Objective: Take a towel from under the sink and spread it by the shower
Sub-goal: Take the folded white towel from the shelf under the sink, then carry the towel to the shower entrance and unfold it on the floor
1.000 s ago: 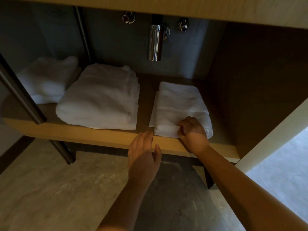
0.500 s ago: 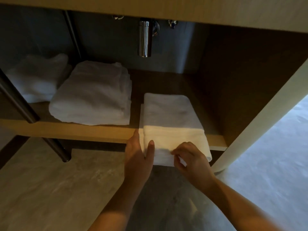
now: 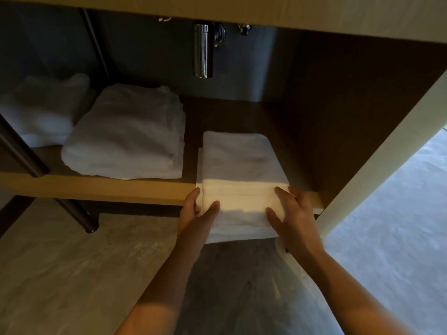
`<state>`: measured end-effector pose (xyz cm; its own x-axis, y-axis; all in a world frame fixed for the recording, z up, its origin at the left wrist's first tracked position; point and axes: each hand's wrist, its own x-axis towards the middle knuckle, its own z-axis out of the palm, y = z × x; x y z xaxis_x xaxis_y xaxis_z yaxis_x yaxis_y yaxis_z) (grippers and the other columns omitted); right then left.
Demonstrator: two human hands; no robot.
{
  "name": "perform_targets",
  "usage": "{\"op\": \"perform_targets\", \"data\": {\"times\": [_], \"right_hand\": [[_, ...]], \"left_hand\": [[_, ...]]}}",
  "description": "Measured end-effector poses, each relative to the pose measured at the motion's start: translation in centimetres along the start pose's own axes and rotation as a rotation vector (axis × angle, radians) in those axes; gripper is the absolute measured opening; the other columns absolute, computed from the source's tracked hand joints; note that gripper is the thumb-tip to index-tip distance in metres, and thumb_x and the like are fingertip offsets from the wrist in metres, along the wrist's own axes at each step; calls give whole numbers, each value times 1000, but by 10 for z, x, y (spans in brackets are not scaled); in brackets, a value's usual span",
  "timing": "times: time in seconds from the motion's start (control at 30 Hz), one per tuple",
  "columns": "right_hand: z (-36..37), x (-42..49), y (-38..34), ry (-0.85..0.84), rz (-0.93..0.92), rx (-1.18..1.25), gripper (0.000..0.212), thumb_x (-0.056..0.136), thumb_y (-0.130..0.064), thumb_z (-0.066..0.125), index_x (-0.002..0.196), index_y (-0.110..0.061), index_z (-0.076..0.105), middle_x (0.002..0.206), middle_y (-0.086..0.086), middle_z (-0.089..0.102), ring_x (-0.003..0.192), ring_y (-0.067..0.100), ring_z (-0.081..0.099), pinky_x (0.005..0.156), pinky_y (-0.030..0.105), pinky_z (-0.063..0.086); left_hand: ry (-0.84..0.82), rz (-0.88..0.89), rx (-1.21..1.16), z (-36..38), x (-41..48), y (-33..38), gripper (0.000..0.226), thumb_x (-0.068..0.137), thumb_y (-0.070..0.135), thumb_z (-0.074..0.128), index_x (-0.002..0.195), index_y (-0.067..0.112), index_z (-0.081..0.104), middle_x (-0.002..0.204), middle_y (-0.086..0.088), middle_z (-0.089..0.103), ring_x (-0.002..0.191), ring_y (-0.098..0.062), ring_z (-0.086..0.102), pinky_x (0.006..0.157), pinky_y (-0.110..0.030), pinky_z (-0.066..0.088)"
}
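No brand, label or writing can be read on anything here. Both hands hold one folded white towel (image 3: 242,189) at its near end, which sticks out past the front edge of the wooden shelf (image 3: 96,187) under the sink, while the far end lies on the shelf. The left hand (image 3: 197,218) grips the towel's left side, thumb pressed on top and the fingers wrapped around the edge and partly hidden beneath. The right hand (image 3: 294,218) grips the right side in the same way, thumb lying across the top and the fingers (image 3: 283,193) curled over the towel's right corner. Both forearms reach forward and slightly inward from the bottom of the view, wrists nearly straight, palms turned toward each other with the towel between them. A band of warm light crosses the towel just beyond the thumbs. To the left on the same shelf sits a bigger folded towel (image 3: 123,139), apart from the held one, and a third, looser pile (image 3: 46,110) lies further left behind a dark metal leg (image 3: 21,151). A shiny chrome drain pipe (image 3: 203,52) hangs down at the back, above the shelf. Below is a pale stone-look floor (image 3: 60,274).
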<state>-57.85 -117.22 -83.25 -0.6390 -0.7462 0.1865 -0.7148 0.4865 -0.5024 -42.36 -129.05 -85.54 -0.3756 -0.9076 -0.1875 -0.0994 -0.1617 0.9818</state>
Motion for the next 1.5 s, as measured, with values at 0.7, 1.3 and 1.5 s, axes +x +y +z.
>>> {"op": "perform_targets", "data": {"times": [0.7, 1.3, 1.5], "right_hand": [[5, -51, -22, -70, 166, 572, 62, 83, -26, 61, 136, -28, 29, 135, 8, 42, 111, 20, 45, 89, 40, 47], [-40, -142, -123, -410, -46, 822, 56, 80, -10, 66, 130, -20, 40, 116, -7, 48, 85, -13, 52, 72, 4, 40], [-89, -165, -202, -572, -59, 798, 56, 82, -20, 65, 130, -25, 39, 120, -12, 42, 101, -1, 45, 84, 21, 40]], "left_hand": [[-147, 145, 34, -43, -62, 14, 66, 74, 39, 61, 135, 29, 39, 134, 4, 51, 122, -14, 49, 95, -37, 46], [607, -10, 1, -109, -239, 67, 52, 81, 5, 58, 124, 35, 51, 128, 6, 55, 116, -16, 52, 91, -33, 48], [778, -112, -3, -153, -294, 131, 53, 81, 7, 58, 128, 31, 49, 127, 5, 54, 112, -14, 52, 81, -26, 47]]}}
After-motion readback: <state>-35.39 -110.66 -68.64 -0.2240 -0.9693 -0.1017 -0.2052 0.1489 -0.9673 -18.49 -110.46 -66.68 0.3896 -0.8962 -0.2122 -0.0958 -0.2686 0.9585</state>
